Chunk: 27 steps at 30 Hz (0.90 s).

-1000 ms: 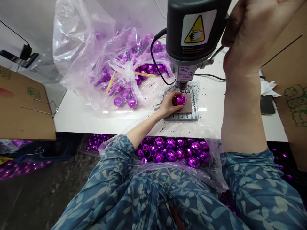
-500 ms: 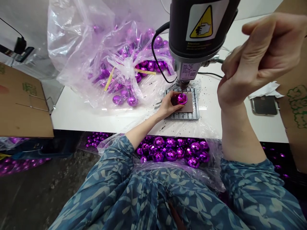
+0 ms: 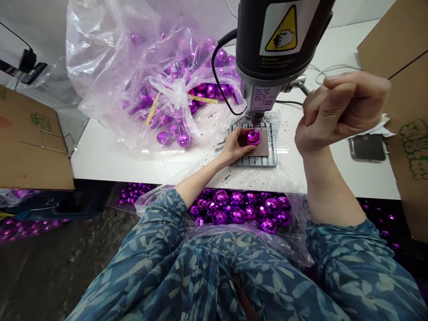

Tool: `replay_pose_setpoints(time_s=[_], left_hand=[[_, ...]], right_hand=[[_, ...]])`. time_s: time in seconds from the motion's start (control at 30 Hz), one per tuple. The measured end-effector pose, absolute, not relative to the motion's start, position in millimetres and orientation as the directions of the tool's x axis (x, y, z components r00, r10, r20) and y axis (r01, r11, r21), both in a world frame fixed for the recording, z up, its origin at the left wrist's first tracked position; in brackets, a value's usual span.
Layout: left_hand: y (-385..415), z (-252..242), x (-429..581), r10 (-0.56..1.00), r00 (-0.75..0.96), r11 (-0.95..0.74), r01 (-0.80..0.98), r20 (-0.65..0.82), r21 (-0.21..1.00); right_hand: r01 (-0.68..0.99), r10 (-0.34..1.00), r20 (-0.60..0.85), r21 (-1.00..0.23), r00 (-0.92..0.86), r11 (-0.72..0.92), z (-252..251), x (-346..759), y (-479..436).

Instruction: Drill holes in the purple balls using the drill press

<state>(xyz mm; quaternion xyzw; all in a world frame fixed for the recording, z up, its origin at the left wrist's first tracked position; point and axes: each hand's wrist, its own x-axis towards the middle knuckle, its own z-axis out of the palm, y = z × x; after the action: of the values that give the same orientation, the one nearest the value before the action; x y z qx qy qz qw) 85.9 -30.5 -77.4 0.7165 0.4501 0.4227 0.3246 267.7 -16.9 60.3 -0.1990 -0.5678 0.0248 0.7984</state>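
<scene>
My left hand point(image 3: 233, 146) pinches a shiny purple faceted ball point(image 3: 253, 137) between thumb and fingers. The ball rests on a brown board point(image 3: 262, 150) on the slotted metal base point(image 3: 272, 160) of a drill press point(image 3: 272, 67). Right above the ball is the chuck point(image 3: 257, 117), with a thin bit at the ball's top; how deep the bit reaches I cannot tell. My right hand point(image 3: 337, 111) is closed in a fist around the drill press lever point(image 3: 303, 88), whose far end is hidden inside the fingers.
Clear plastic bags point(image 3: 110, 89) of purple balls lie at the table's back left. Another open bag of purple balls point(image 3: 237, 213) sits at my lap. A phone point(image 3: 368, 148) lies at right, beside a cardboard box point(image 3: 411, 147). Dark shavings dot the white table point(image 3: 167, 167). A box point(image 3: 33, 138) stands left.
My right hand has come down and slightly left, turning the lever downward. The left hand and the ball stay where they were under the chuck.
</scene>
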Motion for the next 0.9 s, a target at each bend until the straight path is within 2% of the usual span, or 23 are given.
replay_pose_setpoints(time_s=[0.2,0.37,0.53,0.7,0.9], left_hand=[[-32,-75,87,0.923,0.220,-0.378,0.349,0.317,0.858],[-33,-73,87,0.926,0.218,-0.370,0.358,0.308,0.857],[-34,-74,88,0.925,0.213,-0.371,0.346,0.313,0.862],[-34,-68,91,0.937,0.212,-0.333,0.306,0.278,0.892],[-58,-42,94,0.974,0.088,-0.225,0.446,0.208,0.866]], right_hand=[[0.268,0.269,0.891,-0.378,0.367,0.886,38,273,-5],[0.320,0.330,0.872,-0.448,0.361,0.835,22,281,1],[0.301,0.384,0.861,-0.483,0.334,0.822,18,282,-8],[0.211,0.442,0.818,-0.536,0.367,0.818,72,264,-26],[0.123,0.655,0.693,-0.709,0.301,0.694,157,266,2]])
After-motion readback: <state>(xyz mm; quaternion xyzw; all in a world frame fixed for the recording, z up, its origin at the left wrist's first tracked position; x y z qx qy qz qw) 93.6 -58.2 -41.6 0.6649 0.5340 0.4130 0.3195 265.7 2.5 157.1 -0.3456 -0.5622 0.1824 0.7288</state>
